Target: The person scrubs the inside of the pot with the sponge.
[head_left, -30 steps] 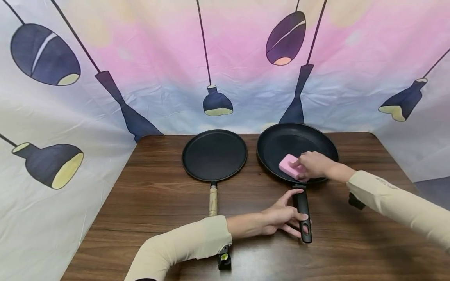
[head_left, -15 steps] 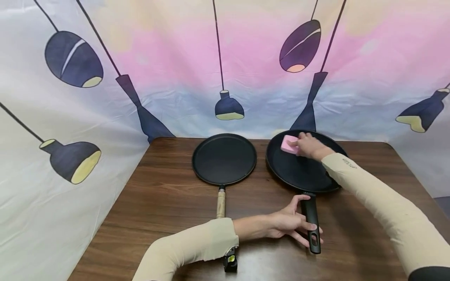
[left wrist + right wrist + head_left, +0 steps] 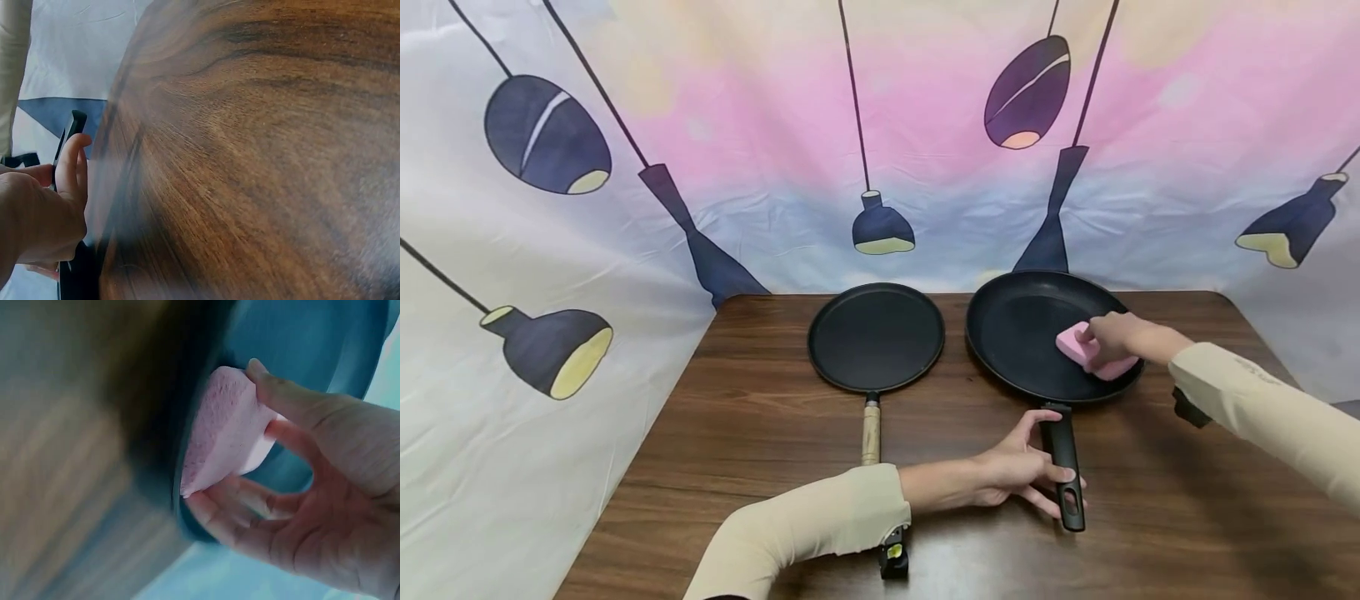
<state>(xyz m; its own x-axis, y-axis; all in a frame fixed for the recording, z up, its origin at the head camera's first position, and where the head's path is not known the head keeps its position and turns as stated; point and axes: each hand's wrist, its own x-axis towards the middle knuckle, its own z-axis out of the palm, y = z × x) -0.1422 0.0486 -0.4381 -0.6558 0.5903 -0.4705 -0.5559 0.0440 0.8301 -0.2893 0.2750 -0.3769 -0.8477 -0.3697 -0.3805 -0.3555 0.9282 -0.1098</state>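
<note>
A deep black frying pan stands at the right back of the table. My right hand pinches a pink sponge between thumb and fingers, against the pan's inner right side. In the right wrist view the sponge shows its porous face beside the pan's rim. My left hand holds the pan's black handle, thumb on top and other fingers beneath. The left wrist view shows that hand curled about the handle's end.
A flat black griddle pan with a wooden handle lies left of the frying pan on the brown wooden table. A printed cloth hangs right behind the table's back edge. My left forearm crosses in front of the wooden handle.
The sponge in my right hand went from the pan's near side to its far left, then back to the right side. My left hand keeps its hold on the handle.
</note>
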